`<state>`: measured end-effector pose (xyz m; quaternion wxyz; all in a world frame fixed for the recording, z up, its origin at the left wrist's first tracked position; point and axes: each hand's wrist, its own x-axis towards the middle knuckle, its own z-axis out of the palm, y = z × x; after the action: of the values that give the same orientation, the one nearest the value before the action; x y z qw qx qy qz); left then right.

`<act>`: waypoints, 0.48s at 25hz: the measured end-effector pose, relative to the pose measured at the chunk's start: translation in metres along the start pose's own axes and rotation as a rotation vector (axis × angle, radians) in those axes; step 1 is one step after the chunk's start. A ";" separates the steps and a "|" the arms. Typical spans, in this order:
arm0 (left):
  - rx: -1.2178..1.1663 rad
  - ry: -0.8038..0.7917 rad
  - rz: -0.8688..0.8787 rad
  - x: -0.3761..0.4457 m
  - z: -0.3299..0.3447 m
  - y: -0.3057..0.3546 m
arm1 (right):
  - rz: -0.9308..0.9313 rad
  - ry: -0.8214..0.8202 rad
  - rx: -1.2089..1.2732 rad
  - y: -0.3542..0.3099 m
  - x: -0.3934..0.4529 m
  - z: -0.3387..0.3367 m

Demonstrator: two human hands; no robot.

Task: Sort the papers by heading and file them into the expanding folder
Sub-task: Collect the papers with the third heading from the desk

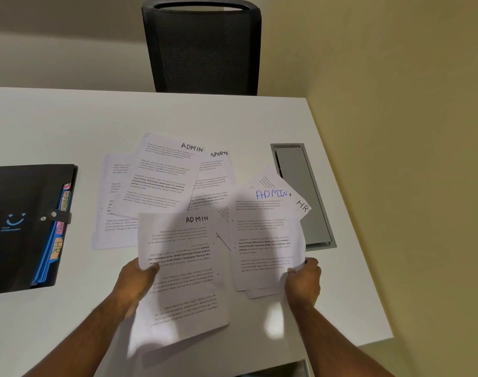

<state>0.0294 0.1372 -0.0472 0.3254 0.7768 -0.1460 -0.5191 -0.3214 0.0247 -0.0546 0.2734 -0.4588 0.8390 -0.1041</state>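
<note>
Just one view here, head-mounted wide-angle, looking forward and steeply down from the near edge of the white surface (69, 126). It sits close above the forearms, with the chair (202, 47) across at the top and the wall to the right.

Loose white papers (161, 180) headed ADMIN and SPORTS lie overlapped mid-table; black expanding folder (22, 227) sits closed at far left.

Three ADMIN sheets (167, 180), one folder (22, 227), one chair (202, 47)
</note>
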 end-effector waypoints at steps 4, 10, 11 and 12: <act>0.013 0.012 0.006 -0.003 0.002 0.003 | 0.012 0.042 0.025 0.014 0.004 -0.004; 0.017 0.036 0.017 0.000 0.007 0.003 | 0.065 0.026 0.104 0.014 0.006 -0.016; 0.020 0.034 0.016 0.000 0.007 0.003 | 0.078 0.009 0.126 0.013 0.007 -0.017; 0.021 0.031 0.016 0.000 0.007 0.003 | 0.084 -0.007 0.141 0.012 0.006 -0.017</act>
<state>0.0229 0.1327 -0.0469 0.3236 0.7870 -0.1525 -0.5027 -0.3421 0.0246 -0.0475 0.3122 -0.4034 0.8470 -0.1497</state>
